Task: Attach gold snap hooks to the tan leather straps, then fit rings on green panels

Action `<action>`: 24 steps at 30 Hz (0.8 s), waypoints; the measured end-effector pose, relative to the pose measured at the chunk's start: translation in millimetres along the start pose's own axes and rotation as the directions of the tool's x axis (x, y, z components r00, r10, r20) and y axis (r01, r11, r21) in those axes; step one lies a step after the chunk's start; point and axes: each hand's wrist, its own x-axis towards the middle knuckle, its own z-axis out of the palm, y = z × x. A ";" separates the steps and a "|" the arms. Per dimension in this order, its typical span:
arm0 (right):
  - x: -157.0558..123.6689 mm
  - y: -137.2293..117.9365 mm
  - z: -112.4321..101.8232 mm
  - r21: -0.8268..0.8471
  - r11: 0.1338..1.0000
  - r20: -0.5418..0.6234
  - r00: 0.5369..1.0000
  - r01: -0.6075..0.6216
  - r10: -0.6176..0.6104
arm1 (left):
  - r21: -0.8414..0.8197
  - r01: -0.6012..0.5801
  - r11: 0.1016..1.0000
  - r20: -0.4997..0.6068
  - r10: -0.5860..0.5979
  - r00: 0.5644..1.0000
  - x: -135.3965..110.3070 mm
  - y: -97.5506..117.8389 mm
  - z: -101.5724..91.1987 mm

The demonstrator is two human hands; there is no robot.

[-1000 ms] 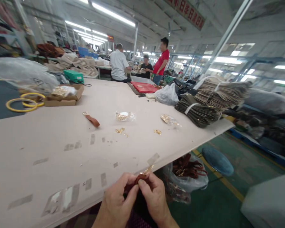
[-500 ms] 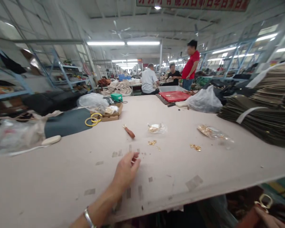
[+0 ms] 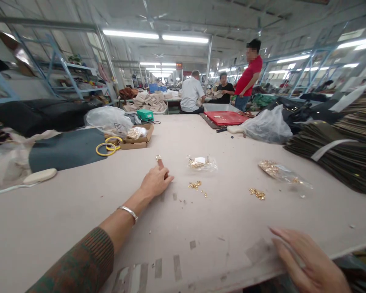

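Observation:
My left hand (image 3: pixel 155 181) reaches far across the table, fingers curled over a brown leather strap (image 3: pixel 160 162) with a gold buckle (image 3: pixel 157 157). The strap's lower part is hidden beneath the fingers; its buckle end points away from me. Slightly blurred, my right hand (image 3: pixel 306 256) is over the table's near right edge, fingers stretched out, thumb apart, nothing in it. Small gold metal pieces (image 3: pixel 195 185) lie right of my left hand, and a second small heap of gold pieces (image 3: pixel 257 193) lies beyond my right hand.
Clear bags of gold hardware (image 3: pixel 201 163) (image 3: pixel 271 167) lie farther back. At left are yellow rings (image 3: pixel 106 149), a cardboard box (image 3: pixel 137 142) and a dark sheet (image 3: pixel 68 150). Stacked dark pieces (image 3: pixel 326 148) and a plastic bag (image 3: pixel 271 126) stand right. Several people are beyond the table.
My left hand has moved forward onto the leather strap. My right hand, earlier low at the right by a brown leather piece with a gold buckle, has come up over the table edge without it.

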 end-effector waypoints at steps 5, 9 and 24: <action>68.0 -64.2 75.4 -0.022 0.969 0.253 0.939 0.247 -0.233 | -0.033 -0.019 0.999 0.062 0.021 0.998 -48.2 -5.7 -22.8; 86.4 -78.0 115.6 -0.095 0.950 0.276 0.925 0.298 -0.263 | -0.070 0.037 0.997 0.167 -0.025 0.986 -123.7 -11.2 -49.0; 76.2 -79.7 99.2 0.246 0.968 0.058 0.998 -0.040 0.026 | 0.019 0.194 0.981 0.194 -0.194 0.961 -136.4 -15.5 -54.1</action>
